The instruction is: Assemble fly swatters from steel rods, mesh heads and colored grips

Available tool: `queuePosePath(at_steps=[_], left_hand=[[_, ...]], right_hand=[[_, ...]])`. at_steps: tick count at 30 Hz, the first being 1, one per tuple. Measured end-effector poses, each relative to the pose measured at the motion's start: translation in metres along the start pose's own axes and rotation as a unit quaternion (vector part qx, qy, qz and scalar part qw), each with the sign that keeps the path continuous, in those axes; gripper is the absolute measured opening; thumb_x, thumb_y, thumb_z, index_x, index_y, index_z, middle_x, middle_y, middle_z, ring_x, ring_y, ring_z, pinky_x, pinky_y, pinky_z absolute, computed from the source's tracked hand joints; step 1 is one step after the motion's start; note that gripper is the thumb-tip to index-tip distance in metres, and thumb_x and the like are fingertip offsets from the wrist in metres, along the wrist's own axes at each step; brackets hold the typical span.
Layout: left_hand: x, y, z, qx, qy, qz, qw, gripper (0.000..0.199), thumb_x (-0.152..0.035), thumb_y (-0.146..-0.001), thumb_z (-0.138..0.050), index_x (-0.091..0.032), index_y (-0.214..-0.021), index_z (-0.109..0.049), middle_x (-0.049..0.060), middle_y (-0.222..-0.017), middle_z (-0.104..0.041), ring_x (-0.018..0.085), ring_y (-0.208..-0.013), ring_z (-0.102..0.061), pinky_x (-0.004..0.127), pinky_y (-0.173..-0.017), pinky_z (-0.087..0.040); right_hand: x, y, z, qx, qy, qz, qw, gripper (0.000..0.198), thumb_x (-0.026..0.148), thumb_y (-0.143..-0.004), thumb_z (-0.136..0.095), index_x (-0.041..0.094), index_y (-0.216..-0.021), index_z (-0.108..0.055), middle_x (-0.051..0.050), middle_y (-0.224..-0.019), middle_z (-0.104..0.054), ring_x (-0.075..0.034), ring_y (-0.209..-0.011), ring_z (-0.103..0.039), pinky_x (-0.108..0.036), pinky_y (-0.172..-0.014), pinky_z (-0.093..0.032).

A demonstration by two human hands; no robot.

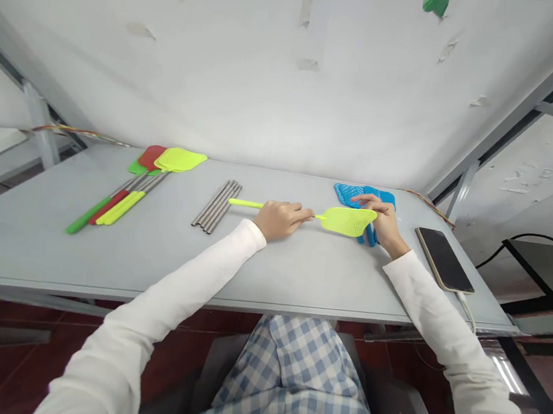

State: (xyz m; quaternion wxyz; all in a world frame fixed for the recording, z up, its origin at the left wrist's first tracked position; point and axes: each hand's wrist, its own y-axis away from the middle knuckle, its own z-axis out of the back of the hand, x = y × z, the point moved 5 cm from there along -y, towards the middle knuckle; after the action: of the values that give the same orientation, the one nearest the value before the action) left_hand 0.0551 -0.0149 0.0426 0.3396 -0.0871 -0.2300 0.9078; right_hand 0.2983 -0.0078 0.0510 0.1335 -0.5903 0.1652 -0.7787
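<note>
A yellow-green fly swatter point(346, 221) lies level across the space between my hands, just above the table. My left hand point(281, 221) is closed around its shaft, with the handle sticking out to the left. At the other end, my right hand point(380, 221) pinches the outer edge of the mesh head. Behind and beneath the right hand are blue swatter pieces point(346, 193), partly covered by it. Left of my left hand lies a row of several metal tubes point(217, 206).
Several swatters with red, green and yellow heads point(181, 160) lie on the left of the grey table point(98, 266). A smartphone point(444, 260) with a white cable rests near the right edge. A white wall point(251, 83) rises behind the table.
</note>
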Motion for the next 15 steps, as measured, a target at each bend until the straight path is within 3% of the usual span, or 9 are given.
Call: queuePosePath(at_steps=[2,4,6,8,10,13,15], left_hand=[[0.002,0.001,0.001,-0.002,-0.003,0.005,1.000,0.040,-0.045,-0.098,-0.035,-0.030,-0.101,-0.072,0.004,-0.072,-0.064,0.015,-0.060,-0.055,0.028,-0.051,-0.019],[0.007,0.001,0.004,-0.005,-0.012,0.026,1.000,0.040,-0.045,-0.098,-0.035,-0.030,-0.103,-0.072,0.005,-0.073,-0.065,0.015,-0.061,-0.056,0.028,-0.051,-0.019],[0.014,0.000,0.006,-0.008,-0.018,0.048,0.999,0.039,-0.044,-0.098,-0.036,-0.030,-0.103,-0.072,0.006,-0.075,-0.066,0.016,-0.063,-0.057,0.028,-0.052,-0.021],[0.019,-0.001,0.007,-0.013,-0.018,0.065,0.998,0.038,-0.043,-0.097,-0.038,-0.029,-0.102,-0.073,0.007,-0.076,-0.066,0.016,-0.065,-0.057,0.029,-0.053,-0.023],[0.023,-0.002,0.007,-0.024,-0.014,0.076,0.997,0.037,-0.044,-0.097,-0.039,-0.029,-0.101,-0.073,0.007,-0.076,-0.067,0.017,-0.066,-0.057,0.029,-0.054,-0.024],[0.026,0.000,0.005,-0.051,0.012,0.089,0.995,0.035,-0.043,-0.096,-0.041,-0.029,-0.100,-0.073,0.005,-0.077,-0.069,0.016,-0.065,-0.059,0.028,-0.053,-0.023],[0.027,0.002,0.004,-0.081,0.048,0.098,0.991,0.035,-0.043,-0.096,-0.042,-0.028,-0.101,-0.073,0.004,-0.080,-0.071,0.016,-0.066,-0.060,0.028,-0.052,-0.024]], right_hand=[[0.002,0.000,-0.004,0.032,-0.053,-0.041,0.997,0.027,0.047,-0.078,-0.058,0.026,-0.064,-0.068,-0.003,-0.092,-0.071,-0.024,-0.095,-0.061,-0.042,-0.089,-0.045],[0.008,0.002,-0.010,0.071,-0.084,-0.058,0.992,0.042,0.059,-0.084,-0.047,0.027,-0.081,-0.073,-0.004,-0.097,-0.071,-0.025,-0.100,-0.061,-0.041,-0.089,-0.046],[0.017,0.004,-0.015,0.099,-0.074,-0.046,0.991,0.061,0.070,-0.088,-0.031,0.027,-0.085,-0.074,-0.005,-0.101,-0.070,-0.026,-0.106,-0.059,-0.042,-0.093,-0.045],[0.024,0.006,-0.017,0.106,-0.010,-0.002,0.994,0.071,0.072,-0.090,-0.020,0.028,-0.083,-0.075,-0.006,-0.106,-0.068,-0.026,-0.111,-0.055,-0.044,-0.100,-0.041],[0.029,0.010,-0.018,0.102,0.101,0.068,0.987,0.067,0.067,-0.093,-0.023,0.029,-0.081,-0.077,-0.004,-0.114,-0.065,-0.026,-0.114,-0.051,-0.046,-0.105,-0.035],[0.032,0.017,-0.019,0.075,0.267,0.169,0.946,0.052,0.057,-0.096,-0.034,0.030,-0.086,-0.078,-0.004,-0.123,-0.058,-0.027,-0.117,-0.046,-0.050,-0.108,-0.029],[0.030,0.019,-0.017,0.045,0.338,0.192,0.920,0.049,0.053,-0.097,-0.035,0.029,-0.093,-0.077,-0.007,-0.125,-0.055,-0.028,-0.118,-0.045,-0.052,-0.107,-0.028]])
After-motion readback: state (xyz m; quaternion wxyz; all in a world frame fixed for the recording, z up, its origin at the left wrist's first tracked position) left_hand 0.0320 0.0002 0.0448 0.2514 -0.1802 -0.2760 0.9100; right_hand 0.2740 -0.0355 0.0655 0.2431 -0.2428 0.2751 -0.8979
